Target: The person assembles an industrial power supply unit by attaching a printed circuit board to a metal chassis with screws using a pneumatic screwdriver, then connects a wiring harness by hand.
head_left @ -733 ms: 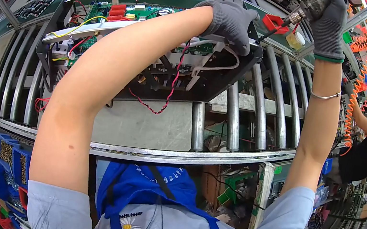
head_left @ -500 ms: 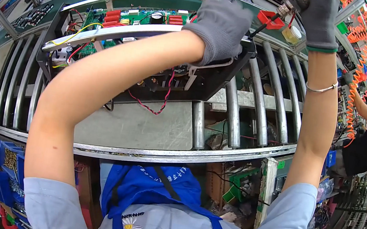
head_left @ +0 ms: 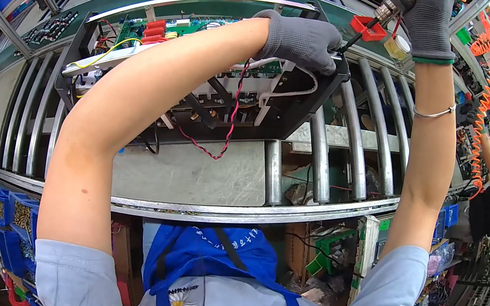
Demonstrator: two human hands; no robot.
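A black metal chassis (head_left: 294, 108) is lying under the grey-gloved left grip (head_left: 302, 43), pinching or not, I can't tell; rightward, the grey-gloved right grip (head_left: 431, 25) is clenching a metal-nosed screwdriver (head_left: 384, 11)!

knitted matt gloves (head_left: 302, 41), shiny metal rollers (head_left: 352, 138), matt black chassis (head_left: 297, 110)

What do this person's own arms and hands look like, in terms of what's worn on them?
The left hand and right hand wear dark grey knitted gloves; the right cuff has a green edge. A thin silver bangle circles the right forearm. Short light-blue sleeves end above the elbows.
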